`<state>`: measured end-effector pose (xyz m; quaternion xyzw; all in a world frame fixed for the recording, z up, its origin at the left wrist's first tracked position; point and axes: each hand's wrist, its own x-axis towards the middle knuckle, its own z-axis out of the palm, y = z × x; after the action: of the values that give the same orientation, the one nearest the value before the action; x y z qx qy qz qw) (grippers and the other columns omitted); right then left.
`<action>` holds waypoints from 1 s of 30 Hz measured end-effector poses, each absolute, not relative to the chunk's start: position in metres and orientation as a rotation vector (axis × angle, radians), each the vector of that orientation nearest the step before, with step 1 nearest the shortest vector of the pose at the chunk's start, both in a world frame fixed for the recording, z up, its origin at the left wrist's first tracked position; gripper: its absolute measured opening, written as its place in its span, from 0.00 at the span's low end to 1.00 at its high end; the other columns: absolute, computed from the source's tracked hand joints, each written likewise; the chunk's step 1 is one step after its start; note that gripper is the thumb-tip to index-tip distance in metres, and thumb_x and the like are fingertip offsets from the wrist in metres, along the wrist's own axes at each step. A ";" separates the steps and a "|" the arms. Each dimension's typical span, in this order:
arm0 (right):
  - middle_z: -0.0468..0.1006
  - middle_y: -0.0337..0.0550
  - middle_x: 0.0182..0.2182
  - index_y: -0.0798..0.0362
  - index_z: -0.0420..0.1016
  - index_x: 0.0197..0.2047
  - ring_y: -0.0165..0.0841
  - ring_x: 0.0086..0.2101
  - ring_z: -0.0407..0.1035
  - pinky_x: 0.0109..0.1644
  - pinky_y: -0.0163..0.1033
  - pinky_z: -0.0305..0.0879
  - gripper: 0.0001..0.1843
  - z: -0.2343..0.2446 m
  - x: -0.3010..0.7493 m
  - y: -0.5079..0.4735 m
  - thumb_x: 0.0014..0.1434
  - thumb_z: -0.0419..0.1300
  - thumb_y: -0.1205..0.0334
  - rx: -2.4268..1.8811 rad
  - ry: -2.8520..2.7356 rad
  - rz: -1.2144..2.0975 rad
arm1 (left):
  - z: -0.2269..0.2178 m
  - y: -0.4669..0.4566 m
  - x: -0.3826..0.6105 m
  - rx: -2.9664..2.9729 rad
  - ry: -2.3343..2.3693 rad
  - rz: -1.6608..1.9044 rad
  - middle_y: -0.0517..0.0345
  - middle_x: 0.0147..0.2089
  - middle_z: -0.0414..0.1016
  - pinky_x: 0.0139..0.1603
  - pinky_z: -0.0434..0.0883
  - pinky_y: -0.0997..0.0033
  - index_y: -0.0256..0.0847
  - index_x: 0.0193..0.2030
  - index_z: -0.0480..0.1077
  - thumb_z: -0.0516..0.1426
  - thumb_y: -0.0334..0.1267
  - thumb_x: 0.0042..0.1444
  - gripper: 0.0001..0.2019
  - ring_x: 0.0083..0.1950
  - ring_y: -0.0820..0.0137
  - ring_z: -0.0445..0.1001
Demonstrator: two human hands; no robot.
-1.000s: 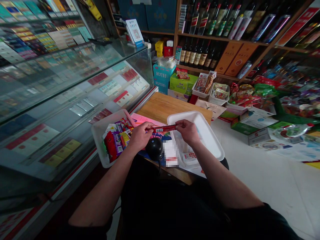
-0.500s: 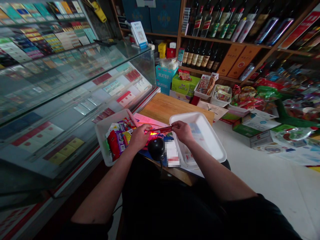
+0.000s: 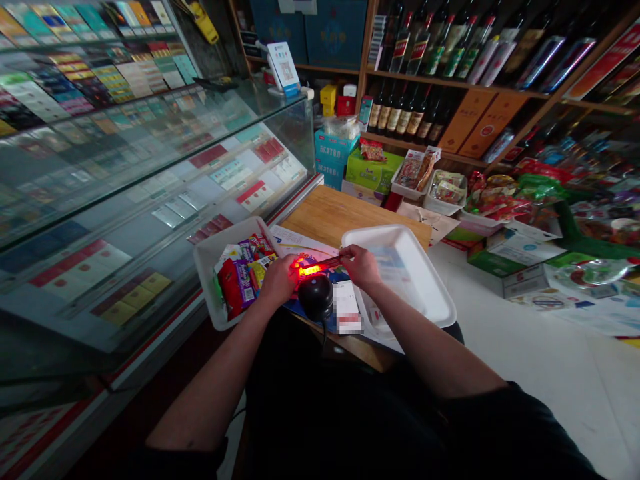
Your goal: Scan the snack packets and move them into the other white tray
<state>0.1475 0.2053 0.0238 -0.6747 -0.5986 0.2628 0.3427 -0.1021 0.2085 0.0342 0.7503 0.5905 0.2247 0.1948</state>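
My left hand [image 3: 279, 280] and my right hand [image 3: 360, 267] pinch opposite ends of a thin, dark red packaged snack stick [image 3: 330, 263]. It is stretched between them just beyond a black barcode scanner [image 3: 316, 297] with a cable. Bright red scanner light falls on the packet near my left fingers; its printing cannot be read. Left of my left hand stands a white bin [image 3: 204, 283] with several colourful candy packets [image 3: 235, 287]. Below my right forearm is a second white bin [image 3: 443, 293]. A white phone-like slab [image 3: 347, 307], partly blurred out, lies beside the scanner.
A wooden table [image 3: 345, 217] holds the bins. Along the left runs a glass display counter [image 3: 200, 160] with cigarette packs. Shelves of bottles [image 3: 400, 113] rise behind, and snack boxes [image 3: 370, 170] stand on the floor. A payment code stand [image 3: 283, 69] tops the counter.
The red scanner light now shines brighter and wider on the packet near my left fingers. The packet tilts slightly more, its right end higher. Both hands keep their hold.
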 end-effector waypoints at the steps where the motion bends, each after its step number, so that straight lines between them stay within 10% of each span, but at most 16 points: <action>1: 0.85 0.41 0.37 0.50 0.83 0.42 0.35 0.39 0.77 0.47 0.38 0.69 0.12 0.023 0.147 0.205 0.56 0.61 0.66 -1.752 -1.557 0.677 | 0.033 0.208 -0.102 2.116 1.669 0.619 0.48 0.50 0.82 0.56 0.73 0.59 0.42 0.54 0.77 0.57 0.33 0.59 0.17 0.52 0.58 0.79; 30: 0.84 0.39 0.37 0.48 0.82 0.40 0.36 0.39 0.77 0.48 0.39 0.70 0.11 0.057 0.118 0.196 0.56 0.60 0.66 -1.636 -1.629 0.657 | 0.052 0.202 -0.130 1.752 1.631 0.910 0.54 0.44 0.84 0.48 0.75 0.65 0.41 0.50 0.75 0.58 0.38 0.57 0.14 0.42 0.65 0.81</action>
<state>0.1185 0.1964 0.0573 -0.6353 -0.6327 0.2551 0.3620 -0.1303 0.2018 0.0519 0.6555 0.6104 0.3404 0.2862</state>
